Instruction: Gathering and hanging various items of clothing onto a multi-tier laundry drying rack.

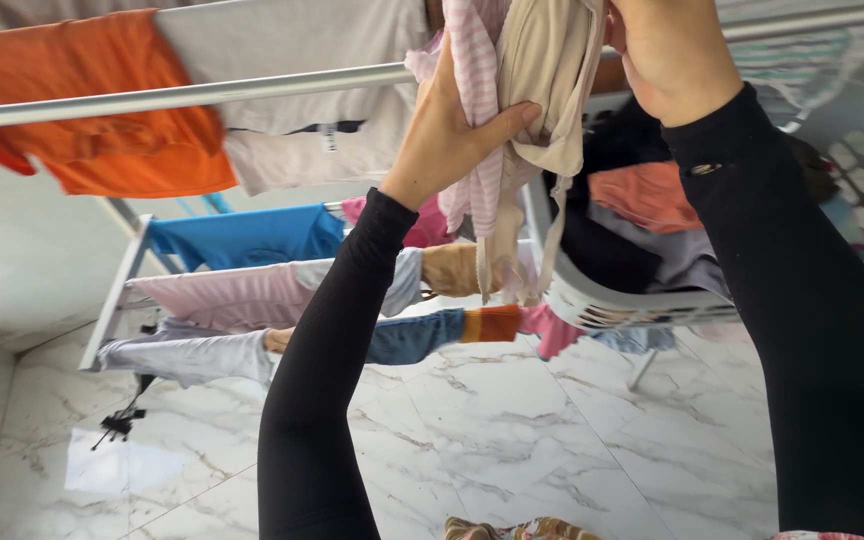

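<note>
The left hand (447,130) pinches a pink striped cloth (472,90) and beige garment (542,70) against the rail (202,95), fingers closed around the folds to steady them. The right hand (672,55) grips the beige garment's top just above the rail; its fingers are curled shut; a laundry basket (632,300) sits below the rail.

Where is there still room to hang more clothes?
The top rail shows bare between the orange shirt and the left hand. The lower rack is packed with clothes. The basket is full.
</note>
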